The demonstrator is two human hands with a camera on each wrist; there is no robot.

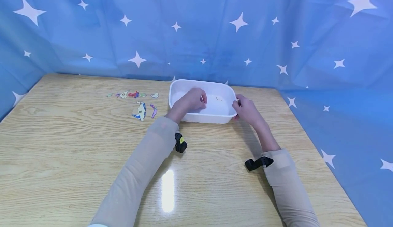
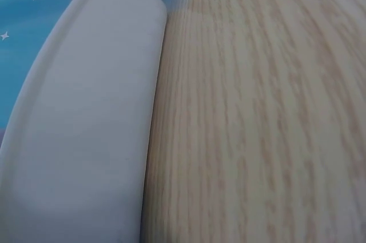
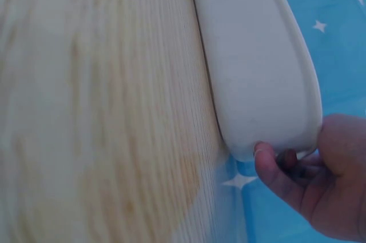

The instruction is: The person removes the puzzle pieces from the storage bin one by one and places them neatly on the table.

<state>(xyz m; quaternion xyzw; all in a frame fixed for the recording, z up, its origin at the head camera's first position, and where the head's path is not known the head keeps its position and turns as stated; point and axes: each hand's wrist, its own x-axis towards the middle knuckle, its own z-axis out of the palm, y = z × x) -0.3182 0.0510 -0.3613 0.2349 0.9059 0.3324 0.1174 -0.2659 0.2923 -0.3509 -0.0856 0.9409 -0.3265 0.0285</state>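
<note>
A white plastic basin [image 1: 205, 118] stands near the back edge of the table. My left hand [image 1: 194, 99] reaches over its near wall into the basin, fingers curled down near the floor; I cannot tell whether they hold anything. In the left wrist view the basin's outer wall [image 2: 86, 106] hides that hand. My right hand [image 1: 246, 110] grips the basin's right end, with the thumb up by the rim and fingers under it, as the right wrist view shows the hand [image 3: 326, 180] too. A thin, curved brownish strip [image 1: 219, 99] lies on the basin floor.
Left of the basin lie several small, flat, irregular coloured pieces, among them a red one [image 1: 133, 94], a larger cream-and-blue one [image 1: 141, 111] and a purple one [image 1: 154, 111]. The wooden table [image 1: 215, 186] meets a blue star-patterned cloth [image 1: 202, 32] at the back.
</note>
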